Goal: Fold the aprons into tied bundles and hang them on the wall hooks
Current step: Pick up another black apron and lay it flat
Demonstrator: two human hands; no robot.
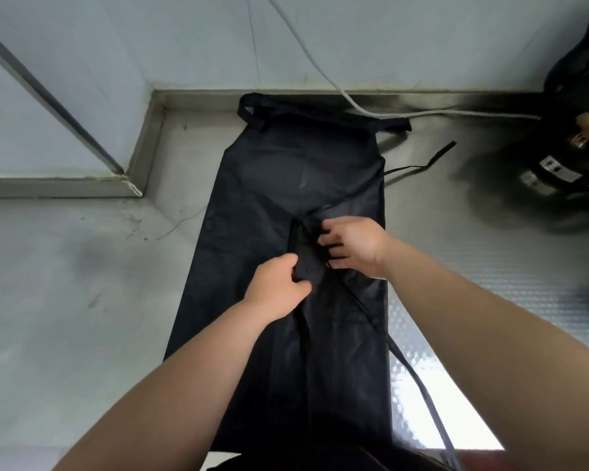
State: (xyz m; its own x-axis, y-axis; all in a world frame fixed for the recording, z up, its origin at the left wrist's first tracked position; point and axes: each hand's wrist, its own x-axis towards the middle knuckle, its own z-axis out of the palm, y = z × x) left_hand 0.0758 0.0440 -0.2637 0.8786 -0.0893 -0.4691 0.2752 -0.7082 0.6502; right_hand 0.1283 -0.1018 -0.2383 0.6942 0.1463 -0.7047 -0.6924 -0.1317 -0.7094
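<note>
A dark navy apron (269, 185) lies flat and lengthwise on a steel counter (65, 283), its neck loop at the far end near the wall. My left hand (276, 283) grips a bunched strap or fold of the apron at its middle. My right hand (351, 246) is just to the right, its fingers pinching the apron's waist strap (405, 365). That strap runs from my hands down to the right, over the counter's near edge. A second strap end (436, 158) trails off to the right on the counter.
A grey cable (323, 73) runs down the wall and along the counter's back edge. A black bag with some objects in it (578, 130) stands at the far right. A raised steel ledge (143, 154) bounds the counter at the left.
</note>
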